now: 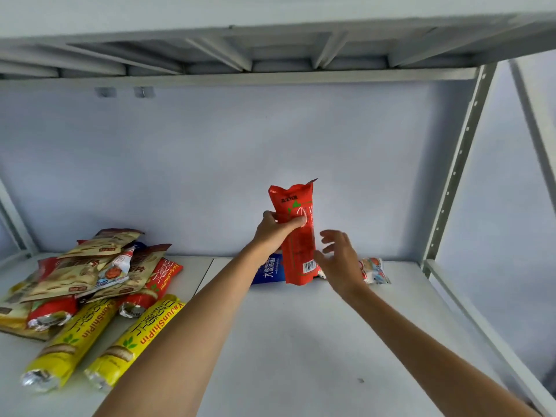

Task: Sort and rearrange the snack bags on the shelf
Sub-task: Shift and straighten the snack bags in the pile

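Snack bags lie in a heap on the left of the white shelf (301,341). Nearest in that heap are two yellow tube packs (99,335), side by side and slanting up to the right. Behind them lie at least two red tube packs (52,311), and over those several beige flat bags (78,272) overlap, with one small white pouch (115,267) on top; the exact count of beige bags is hard to tell.

Past mid-shelf, the left hand (275,228) grips one tall red bag (298,233), fingers and thumb curled round its upper half, holding it upright with its bottom edge near or on the shelf. The right hand (338,255) is just beside the bag's lower right edge, fingers spread and apart, holding nothing. Behind the red bag lies one blue bag (269,269), and to the right one small white-and-red pouch (376,270), both near the back wall.

Most of the shelf's middle and right is bare. A grey perforated upright (457,164) stands at the right edge, a ribbed upper shelf (240,52) overhead.
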